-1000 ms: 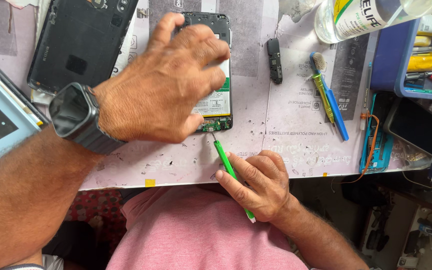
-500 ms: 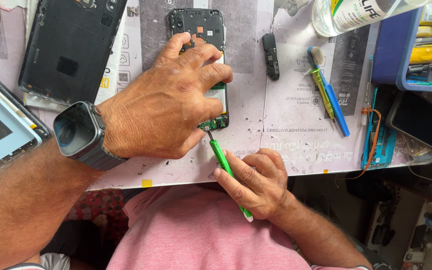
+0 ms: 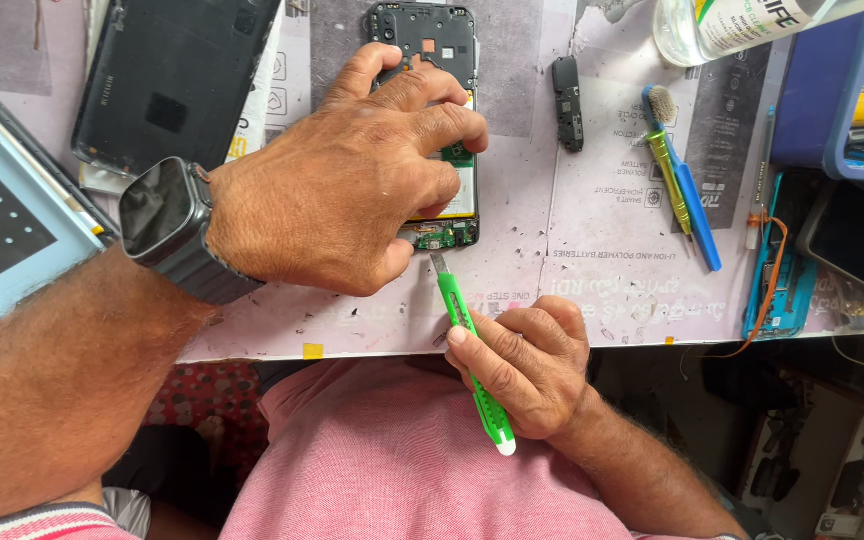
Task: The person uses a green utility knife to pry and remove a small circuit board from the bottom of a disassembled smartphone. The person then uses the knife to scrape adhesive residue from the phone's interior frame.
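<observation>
An opened phone (image 3: 434, 45) lies face down on the pale work mat (image 3: 592, 260), its black inner frame and green circuit board showing. My left hand (image 3: 352, 185), with a dark watch (image 3: 157, 225) on the wrist, presses down over the phone's middle and lower part. My right hand (image 3: 522, 365) grips a green utility knife (image 3: 467, 340) near the table's front edge. The knife's metal tip points at the small green board at the phone's bottom end, close to my left thumb.
A black phone back cover (image 3: 172, 80) lies at the upper left beside a light blue case (image 3: 2, 215). A small black part (image 3: 569, 100), a green and a blue brush (image 3: 682, 185), a clear bottle (image 3: 732, 25) and a blue tray (image 3: 827, 100) sit to the right.
My left hand has slid a little lower on the phone, so more of its top end shows. The knife tip has stayed at the phone's bottom edge.
</observation>
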